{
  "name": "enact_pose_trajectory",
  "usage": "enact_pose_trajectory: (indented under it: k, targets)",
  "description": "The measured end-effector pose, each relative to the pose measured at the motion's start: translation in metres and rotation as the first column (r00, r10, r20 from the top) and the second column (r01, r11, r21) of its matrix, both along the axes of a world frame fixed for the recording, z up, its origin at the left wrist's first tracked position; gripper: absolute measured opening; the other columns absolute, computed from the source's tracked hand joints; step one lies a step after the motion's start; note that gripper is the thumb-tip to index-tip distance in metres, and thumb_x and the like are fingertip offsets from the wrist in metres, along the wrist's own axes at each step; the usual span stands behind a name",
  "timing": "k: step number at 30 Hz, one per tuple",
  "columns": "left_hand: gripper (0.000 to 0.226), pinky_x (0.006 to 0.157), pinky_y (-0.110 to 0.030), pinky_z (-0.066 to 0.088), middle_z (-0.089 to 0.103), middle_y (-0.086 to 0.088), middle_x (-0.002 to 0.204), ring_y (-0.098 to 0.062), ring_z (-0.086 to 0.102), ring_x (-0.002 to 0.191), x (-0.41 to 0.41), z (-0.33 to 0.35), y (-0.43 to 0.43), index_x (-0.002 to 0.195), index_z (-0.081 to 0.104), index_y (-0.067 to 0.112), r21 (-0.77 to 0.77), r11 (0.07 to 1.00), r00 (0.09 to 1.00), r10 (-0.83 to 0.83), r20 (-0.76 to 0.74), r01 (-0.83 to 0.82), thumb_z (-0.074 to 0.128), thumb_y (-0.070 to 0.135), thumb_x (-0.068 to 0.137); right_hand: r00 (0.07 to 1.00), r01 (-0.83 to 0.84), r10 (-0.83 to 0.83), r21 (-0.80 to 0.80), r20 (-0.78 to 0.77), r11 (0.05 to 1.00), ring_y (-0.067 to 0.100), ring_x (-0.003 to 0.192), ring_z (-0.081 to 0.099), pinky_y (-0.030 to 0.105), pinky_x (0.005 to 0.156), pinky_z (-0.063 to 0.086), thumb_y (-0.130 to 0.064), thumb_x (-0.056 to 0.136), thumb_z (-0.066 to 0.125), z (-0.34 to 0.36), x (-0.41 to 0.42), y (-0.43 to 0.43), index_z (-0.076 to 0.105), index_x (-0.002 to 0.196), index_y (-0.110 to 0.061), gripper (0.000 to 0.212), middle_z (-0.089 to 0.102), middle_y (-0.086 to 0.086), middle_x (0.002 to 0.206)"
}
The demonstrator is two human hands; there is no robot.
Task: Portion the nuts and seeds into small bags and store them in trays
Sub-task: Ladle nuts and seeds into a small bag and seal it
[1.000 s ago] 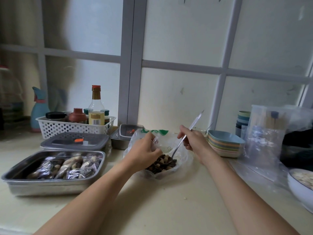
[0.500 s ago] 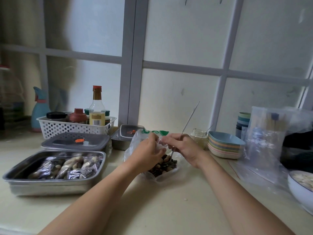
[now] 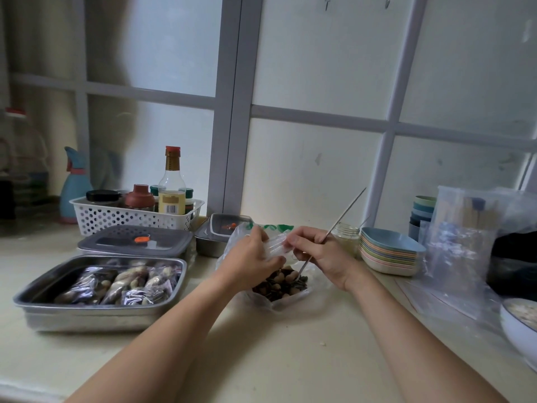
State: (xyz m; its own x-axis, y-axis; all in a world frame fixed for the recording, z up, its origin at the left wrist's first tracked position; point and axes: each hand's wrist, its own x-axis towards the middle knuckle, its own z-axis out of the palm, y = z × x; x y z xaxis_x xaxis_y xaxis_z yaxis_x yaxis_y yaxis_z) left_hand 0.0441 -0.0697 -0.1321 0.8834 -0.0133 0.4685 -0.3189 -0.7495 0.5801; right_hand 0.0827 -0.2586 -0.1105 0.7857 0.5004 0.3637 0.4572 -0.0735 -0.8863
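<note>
Over the middle of the counter [image 3: 261,359], the left hand [image 3: 251,258] and the right hand [image 3: 324,254] meet above an open large bag [image 3: 231,242]. The left hand's fingers and thumb are curled and pinch one side of a small clear bag [image 3: 274,248]. The right hand's fingertips hold its other side, so the little bag is stretched between the two hands. The right hand also grips a long metal spoon [image 3: 345,213]. The handle runs up and to the right out of the fingers, while the bowl end dips into the nuts and seeds [image 3: 280,286] just below. That mix of pale nuts and dark seeds lies in the bottom of the large bag, which rests on the counter and carries green print along its far edge.

To the left stands an open steel tray [image 3: 98,312] with several filled small bags [image 3: 125,282] lying side by side in it. Behind it sits a lidded tray [image 3: 133,241] with a grey cover, and beside that a smaller lidded container [image 3: 222,228]. Further back, a white perforated basket [image 3: 116,218] holds jars and a tall bottle [image 3: 172,184] with a red cap. To the right of the hands are a glass jar [image 3: 345,237], a stack of pastel plates [image 3: 389,253], stacked cups [image 3: 422,210] and loose clear plastic bags [image 3: 459,245]. A white bowl [image 3: 517,324] sits at the frame's edge.
</note>
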Motion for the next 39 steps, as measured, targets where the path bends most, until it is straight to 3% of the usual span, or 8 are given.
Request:
enact_pose_trajectory:
  k: [9, 13, 20, 24, 28, 33, 36, 39]
  targets:
    - [0.036, 0.066, -0.022, 0.036, 0.057, 0.006, 0.097, -0.008, 0.049, 0.081, 0.001, -0.001, 0.001, 0.113, 0.052, 0.021, 0.103, 0.995, 0.995, -0.012, 0.104, 0.002, 0.076, 0.033, 0.089, 0.982, 0.025, -0.037, -0.062, -0.187, 0.998, 0.012, 0.074, 0.056, 0.031, 0.079, 0.046, -0.047, 0.103, 0.053, 0.002, 0.003, 0.003, 0.080, 0.110, -0.010, 0.046, 0.072, 0.002, 0.089]
    - [0.041, 0.074, -0.025, 0.040, 0.059, 0.004, 0.102, -0.013, 0.053, 0.090, 0.001, 0.000, 0.002, 0.123, 0.052, 0.018, 0.135, 0.991, 0.996, -0.017, 0.084, 0.006, 0.076, 0.027, 0.090, 0.992, 0.036, -0.050, -0.120, -0.118, 0.992, 0.011, 0.075, 0.054, 0.028, 0.079, 0.047, -0.036, 0.104, 0.057, 0.001, 0.003, 0.004, 0.079, 0.113, -0.020, 0.029, 0.072, 0.001, 0.089]
    - [0.059, 0.093, -0.033, 0.024, 0.051, 0.013, 0.117, -0.009, 0.045, 0.114, 0.000, -0.005, -0.001, 0.122, 0.051, 0.029, 0.212, 0.974, 0.990, 0.053, 0.132, -0.081, 0.066, 0.068, 0.081, 0.998, 0.015, -0.025, -0.191, -0.050, 0.981, 0.009, 0.080, 0.060, 0.022, 0.077, 0.051, -0.035, 0.106, 0.054, 0.001, -0.002, 0.005, 0.075, 0.117, -0.023, 0.027, 0.070, 0.003, 0.092]
    - [0.043, 0.086, -0.035, 0.035, 0.059, 0.010, 0.103, -0.014, 0.052, 0.097, 0.002, -0.002, -0.003, 0.105, 0.053, 0.024, 0.197, 0.979, 0.990, 0.033, 0.139, -0.060, 0.067, 0.060, 0.088, 0.999, -0.013, 0.005, -0.217, -0.038, 0.976, 0.013, 0.092, 0.066, 0.025, 0.081, 0.053, -0.042, 0.105, 0.055, 0.001, -0.005, 0.009, 0.077, 0.111, -0.022, 0.030, 0.073, 0.012, 0.108]
    - [0.041, 0.074, -0.034, 0.041, 0.054, 0.015, 0.086, -0.013, 0.051, 0.082, 0.006, -0.003, -0.001, 0.098, 0.054, 0.020, 0.108, 0.994, 0.989, 0.005, 0.147, -0.021, 0.076, 0.052, 0.085, 0.998, 0.006, -0.017, -0.161, -0.067, 0.987, 0.012, 0.087, 0.065, 0.021, 0.076, 0.053, -0.043, 0.103, 0.056, 0.002, -0.006, 0.010, 0.078, 0.095, -0.025, 0.030, 0.071, -0.003, 0.090]
    - [0.057, 0.080, -0.040, 0.051, 0.066, 0.002, 0.096, -0.020, 0.061, 0.088, 0.003, -0.005, -0.002, 0.108, 0.055, 0.019, 0.124, 0.991, 0.997, 0.037, 0.064, -0.044, 0.058, 0.072, 0.086, 0.999, -0.003, -0.005, -0.192, -0.042, 0.981, 0.012, 0.093, 0.067, 0.033, 0.094, 0.057, -0.047, 0.106, 0.049, 0.003, -0.008, 0.009, 0.076, 0.116, -0.027, 0.035, 0.074, 0.001, 0.095]
    - [0.050, 0.066, -0.036, 0.044, 0.063, 0.001, 0.083, -0.021, 0.059, 0.078, 0.005, -0.004, 0.001, 0.097, 0.057, 0.016, 0.104, 0.992, 0.997, 0.064, 0.033, -0.067, 0.056, 0.065, 0.092, 1.000, 0.006, -0.009, -0.205, -0.015, 0.979, 0.020, 0.096, 0.067, 0.045, 0.102, 0.053, -0.053, 0.105, 0.048, 0.005, -0.010, 0.009, 0.077, 0.115, -0.029, 0.039, 0.072, 0.012, 0.101]
    - [0.043, 0.059, -0.034, 0.036, 0.059, 0.003, 0.076, -0.016, 0.053, 0.069, 0.003, -0.002, 0.001, 0.087, 0.054, 0.018, 0.113, 0.993, 0.999, 0.036, 0.032, -0.040, 0.060, 0.060, 0.093, 0.999, -0.011, 0.002, -0.218, -0.039, 0.976, 0.032, 0.112, 0.068, 0.045, 0.103, 0.055, -0.058, 0.103, 0.045, 0.005, -0.013, 0.009, 0.076, 0.116, -0.027, 0.046, 0.076, 0.005, 0.112]
